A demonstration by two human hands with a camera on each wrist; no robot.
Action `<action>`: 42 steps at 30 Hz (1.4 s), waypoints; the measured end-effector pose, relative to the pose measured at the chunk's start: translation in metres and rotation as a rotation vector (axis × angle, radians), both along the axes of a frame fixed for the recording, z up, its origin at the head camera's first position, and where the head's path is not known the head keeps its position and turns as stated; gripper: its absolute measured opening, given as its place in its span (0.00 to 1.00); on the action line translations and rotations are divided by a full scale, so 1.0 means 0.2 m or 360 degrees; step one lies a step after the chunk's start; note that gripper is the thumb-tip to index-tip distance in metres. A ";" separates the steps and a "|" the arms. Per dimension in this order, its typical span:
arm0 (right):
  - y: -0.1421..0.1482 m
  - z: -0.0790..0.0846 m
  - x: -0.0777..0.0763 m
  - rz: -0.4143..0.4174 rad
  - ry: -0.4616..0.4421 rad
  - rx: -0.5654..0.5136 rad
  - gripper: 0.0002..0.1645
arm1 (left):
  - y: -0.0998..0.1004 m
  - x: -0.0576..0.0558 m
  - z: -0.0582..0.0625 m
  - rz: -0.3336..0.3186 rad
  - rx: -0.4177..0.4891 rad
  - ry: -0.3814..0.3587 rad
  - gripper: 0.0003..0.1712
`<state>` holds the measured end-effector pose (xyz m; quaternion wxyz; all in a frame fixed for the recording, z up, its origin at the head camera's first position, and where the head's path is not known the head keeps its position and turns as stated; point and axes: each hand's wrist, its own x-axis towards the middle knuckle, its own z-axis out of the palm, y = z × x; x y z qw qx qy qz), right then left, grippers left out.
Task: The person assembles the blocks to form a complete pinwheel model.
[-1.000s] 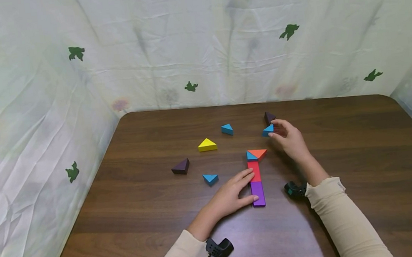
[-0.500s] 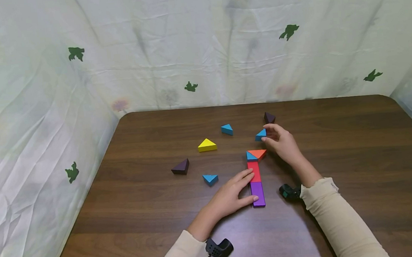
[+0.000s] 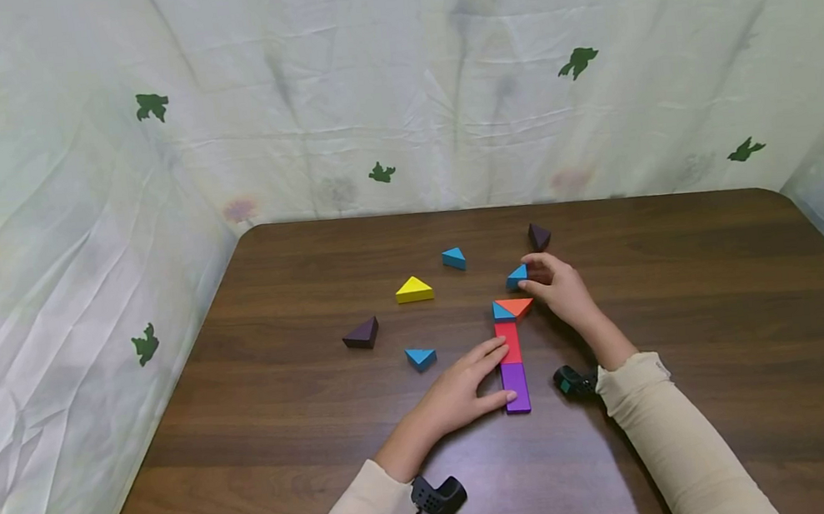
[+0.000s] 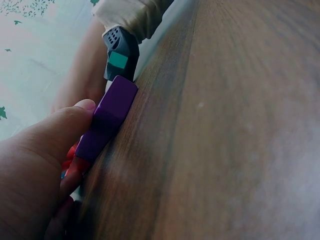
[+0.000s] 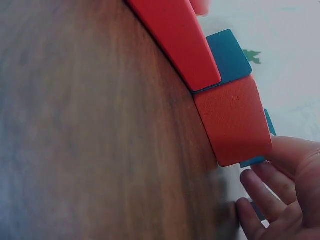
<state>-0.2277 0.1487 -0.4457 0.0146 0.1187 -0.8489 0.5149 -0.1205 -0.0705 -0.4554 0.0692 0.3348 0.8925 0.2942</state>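
In the head view, a purple rectangular block [image 3: 516, 388] and a red block [image 3: 509, 345] lie end to end. Above them sit a small blue triangular block [image 3: 502, 313] and an orange triangular block [image 3: 517, 308], side by side. My left hand [image 3: 455, 395] rests against the row from the left, thumb on the purple block and fingertips on the red one, fingers fairly straight. Just beyond the orange block, my right hand [image 3: 567, 295] pinches another blue triangular block [image 3: 516, 279] between thumb and fingers. In the right wrist view the orange block mostly covers that held piece.
Left of the row lie a blue triangular block [image 3: 421, 360], a dark triangular block [image 3: 362, 334] and a yellow triangular block [image 3: 414, 290]. Farther back are another blue triangle [image 3: 454, 259] and a dark one [image 3: 539, 237]. A pale curtain [image 3: 394, 83] hangs behind the wooden table [image 3: 747, 289].
My right hand has moved left and nearer with the blue triangular block, away from the dark block at the back. The left hand and the row have stayed still.
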 end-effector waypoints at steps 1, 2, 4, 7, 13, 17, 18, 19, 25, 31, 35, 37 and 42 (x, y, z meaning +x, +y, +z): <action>0.00 0.00 0.00 0.0005 -0.0008 0.0010 0.23 | 0.00 0.00 0.00 0.0001 -0.0001 -0.0004 0.38; 0.00 0.00 0.00 0.0006 -0.0015 0.0024 0.23 | 0.00 0.00 0.00 0.0001 -0.0002 -0.0005 0.38; 0.00 -0.01 0.00 0.0008 -0.0036 0.0046 0.23 | 0.00 0.00 0.00 0.0000 -0.0006 -0.0005 0.39; 0.00 -0.02 0.00 0.0007 -0.0065 0.0077 0.23 | 0.00 0.00 0.00 -0.0001 -0.0011 0.0001 0.39; 0.00 -0.02 -0.01 0.0013 -0.0098 0.0079 0.23 | 0.00 0.00 -0.01 0.0001 -0.0005 -0.0009 0.39; 0.00 -0.02 -0.01 0.0034 -0.0120 0.0046 0.24 | 0.00 0.00 0.00 -0.0003 -0.0005 -0.0014 0.39; 0.00 -0.02 -0.01 0.0040 -0.0117 0.0041 0.24 | 0.00 0.00 0.00 -0.0003 -0.0004 -0.0014 0.39; 0.00 -0.02 0.00 0.0040 -0.0117 0.0029 0.24 | 0.00 0.00 0.00 -0.0005 -0.0003 -0.0014 0.39; 0.00 -0.02 0.00 0.0022 -0.0087 0.0040 0.21 | 0.00 0.00 0.00 -0.0005 0.0009 -0.0016 0.38; 0.00 -0.02 -0.01 0.0008 -0.0077 0.0050 0.20 | 0.00 0.00 0.00 -0.0003 0.0005 -0.0008 0.38; -0.01 -0.02 0.00 0.0014 -0.0062 0.0039 0.20 | 0.00 0.00 0.00 -0.0003 0.0006 -0.0016 0.39; -0.01 -0.01 0.00 0.0020 -0.0054 0.0038 0.19 | 0.00 0.00 0.00 -0.0004 0.0006 -0.0017 0.38; -0.02 0.00 0.01 0.0018 -0.0077 0.0037 0.18 | 0.00 0.00 0.00 0.0002 0.0000 -0.0021 0.38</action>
